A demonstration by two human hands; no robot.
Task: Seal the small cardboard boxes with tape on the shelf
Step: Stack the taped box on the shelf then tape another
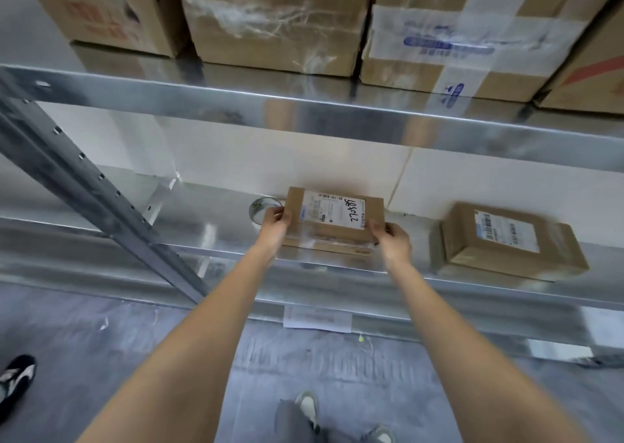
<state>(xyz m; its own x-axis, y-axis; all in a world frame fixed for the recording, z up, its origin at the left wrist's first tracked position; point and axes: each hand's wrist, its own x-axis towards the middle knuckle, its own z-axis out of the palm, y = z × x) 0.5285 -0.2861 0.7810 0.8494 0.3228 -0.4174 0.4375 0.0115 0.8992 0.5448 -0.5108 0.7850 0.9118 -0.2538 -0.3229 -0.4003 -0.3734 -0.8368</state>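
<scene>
Both my hands grip the small brown cardboard box [332,218] on the metal shelf [216,240].
My left hand [276,221] and right hand [388,236] clasp its ends; its white label [332,210] bears unclear handwritten characters.

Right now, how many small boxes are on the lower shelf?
2. One box sits mid-shelf, gripped by the left hand and right hand; the other box lies to its right. Others may be out of frame.

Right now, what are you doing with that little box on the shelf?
A person is holding a small cardboard box with both hands, the left hand on one end and the right hand on the other, over the metal shelf. A roll of tape lies just behind the left hand. Another small box sits to the right.
</scene>
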